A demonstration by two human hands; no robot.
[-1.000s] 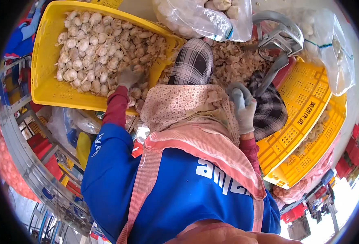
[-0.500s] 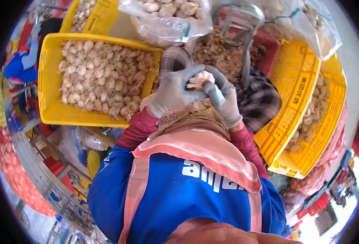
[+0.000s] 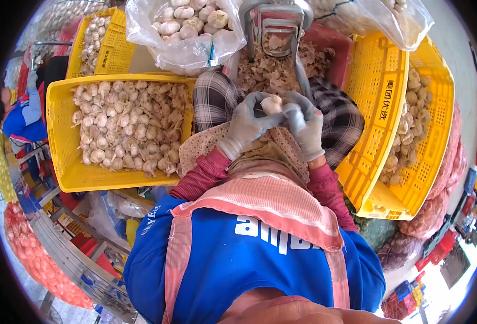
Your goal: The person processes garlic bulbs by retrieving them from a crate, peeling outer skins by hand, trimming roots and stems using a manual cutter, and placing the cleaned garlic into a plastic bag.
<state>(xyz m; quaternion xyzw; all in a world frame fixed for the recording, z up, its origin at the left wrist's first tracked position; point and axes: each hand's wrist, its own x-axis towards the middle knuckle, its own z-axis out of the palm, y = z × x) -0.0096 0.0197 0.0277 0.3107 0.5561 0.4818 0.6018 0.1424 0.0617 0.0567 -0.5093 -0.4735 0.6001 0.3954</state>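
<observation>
A pale garlic bulb (image 3: 272,104) is held in front of my lap between both gloved hands. My left hand (image 3: 248,123), in a grey glove, grips the bulb from its left side with thumb and fingers. From the right, my right hand (image 3: 304,125) has its fingers closed against the bulb; they are slightly blurred and partly hide it. Just beyond the hands lies a heap of papery garlic skins (image 3: 271,69) in a red tub (image 3: 340,49). To the left is a yellow crate (image 3: 60,135) filled with garlic bulbs.
A metal frame (image 3: 299,65) rises over the skins. Beyond my knees sits a clear plastic bag (image 3: 187,51) of garlic. Stacked yellow crates (image 3: 376,102) stand at the right, with bulbs inside. Another person (image 3: 25,113) works at the far left, near a smaller yellow crate (image 3: 120,48).
My hands have turned the garlic bulb, which now looks smoother and rounder, and my right fingers have shifted along its side. The whole view has shifted slightly with my head.
</observation>
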